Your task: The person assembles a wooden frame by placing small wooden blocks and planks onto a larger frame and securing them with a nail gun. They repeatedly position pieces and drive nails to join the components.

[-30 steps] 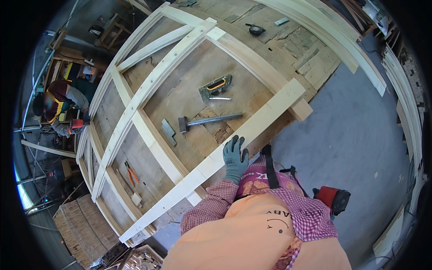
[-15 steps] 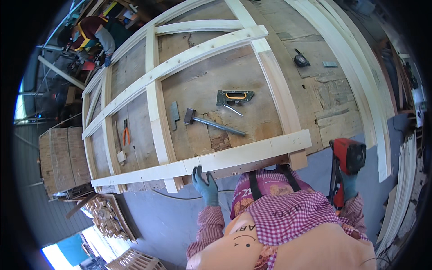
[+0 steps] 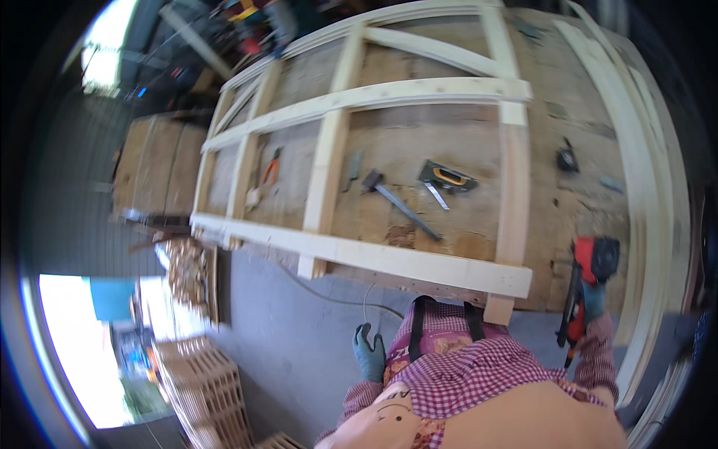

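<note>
My right hand [image 3: 594, 301], in a blue-green glove, is closed round the handle of a red and black nail gun [image 3: 597, 258], held at the right over the table's near edge. My gloved left hand [image 3: 369, 354] hangs beside my apron, fingers apart and holding nothing. A pale wooden frame [image 3: 374, 257] of crossed slats lies on the worktable [image 3: 576, 187] in front of me. Within its openings lie a hammer [image 3: 404, 207], a staple gun [image 3: 447, 177] with its lever sprung out, orange-handled pliers [image 3: 271, 168] and a small grey metal plate [image 3: 352, 170].
A black tape measure [image 3: 567, 158] lies right of the frame, near long pale boards [image 3: 636, 150]. A hose [image 3: 329, 297] runs across the floor. Left stand wrapped wood stacks [image 3: 153, 165] and slatted pallets [image 3: 202, 389]. Another person's arm [image 3: 280, 26] shows at the far left.
My left hand has come off the near slat and dropped beside my apron. The nail gun stays in my right hand. The view has turned left, so the frame appears shifted right.
</note>
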`<action>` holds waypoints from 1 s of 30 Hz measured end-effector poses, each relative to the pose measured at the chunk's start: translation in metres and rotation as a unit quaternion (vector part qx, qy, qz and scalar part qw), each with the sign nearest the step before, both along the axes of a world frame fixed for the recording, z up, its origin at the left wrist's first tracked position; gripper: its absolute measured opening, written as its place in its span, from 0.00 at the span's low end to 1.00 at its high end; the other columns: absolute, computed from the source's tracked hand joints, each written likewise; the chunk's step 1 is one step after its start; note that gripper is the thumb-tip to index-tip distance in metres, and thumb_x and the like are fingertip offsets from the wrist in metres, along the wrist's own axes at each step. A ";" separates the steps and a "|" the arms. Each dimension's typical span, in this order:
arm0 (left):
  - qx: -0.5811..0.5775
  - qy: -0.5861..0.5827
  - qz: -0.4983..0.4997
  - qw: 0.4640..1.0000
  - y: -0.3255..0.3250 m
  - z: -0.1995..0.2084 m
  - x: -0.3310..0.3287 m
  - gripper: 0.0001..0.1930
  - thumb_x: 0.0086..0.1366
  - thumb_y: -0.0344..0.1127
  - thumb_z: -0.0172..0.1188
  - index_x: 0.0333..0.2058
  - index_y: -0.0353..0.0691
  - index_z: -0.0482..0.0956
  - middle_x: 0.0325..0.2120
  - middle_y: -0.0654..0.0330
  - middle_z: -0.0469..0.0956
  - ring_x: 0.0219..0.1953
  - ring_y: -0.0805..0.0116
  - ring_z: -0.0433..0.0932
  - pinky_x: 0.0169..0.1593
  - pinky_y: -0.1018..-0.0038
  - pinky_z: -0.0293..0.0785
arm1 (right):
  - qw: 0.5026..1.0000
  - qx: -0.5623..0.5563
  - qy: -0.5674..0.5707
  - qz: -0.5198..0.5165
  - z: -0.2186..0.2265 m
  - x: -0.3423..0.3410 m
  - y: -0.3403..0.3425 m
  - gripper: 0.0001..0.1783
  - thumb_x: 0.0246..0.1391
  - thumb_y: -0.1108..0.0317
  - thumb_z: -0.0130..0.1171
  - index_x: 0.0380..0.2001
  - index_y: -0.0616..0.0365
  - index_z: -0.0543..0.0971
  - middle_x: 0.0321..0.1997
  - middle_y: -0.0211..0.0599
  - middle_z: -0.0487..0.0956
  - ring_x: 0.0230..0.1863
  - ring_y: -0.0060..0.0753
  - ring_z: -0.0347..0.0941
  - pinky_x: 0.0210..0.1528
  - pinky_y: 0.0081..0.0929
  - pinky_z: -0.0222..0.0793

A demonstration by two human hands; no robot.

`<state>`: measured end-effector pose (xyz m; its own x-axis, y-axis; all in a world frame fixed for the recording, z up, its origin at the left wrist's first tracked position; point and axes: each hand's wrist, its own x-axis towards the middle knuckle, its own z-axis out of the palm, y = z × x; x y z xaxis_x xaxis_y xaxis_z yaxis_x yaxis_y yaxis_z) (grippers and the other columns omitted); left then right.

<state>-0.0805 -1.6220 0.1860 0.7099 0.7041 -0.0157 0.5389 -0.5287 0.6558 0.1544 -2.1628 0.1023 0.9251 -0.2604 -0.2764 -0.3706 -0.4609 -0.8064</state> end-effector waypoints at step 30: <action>-0.179 -0.140 0.333 0.915 0.127 -0.131 -0.180 0.18 0.57 0.24 0.57 0.47 0.38 0.71 0.37 0.59 0.75 0.32 0.71 0.73 0.38 0.77 0.71 | 0.931 -0.309 0.148 -0.122 -0.050 -0.005 -0.071 0.24 0.49 0.60 0.56 0.48 0.60 0.68 0.33 0.52 0.75 0.32 0.49 0.73 0.32 0.39 0.70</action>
<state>-0.2610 -1.4951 0.0552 0.1371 0.9672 -0.2137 0.4484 0.1318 0.8841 0.1490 -2.2341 0.0528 0.7250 -0.6469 -0.2365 -0.6887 -0.6765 -0.2607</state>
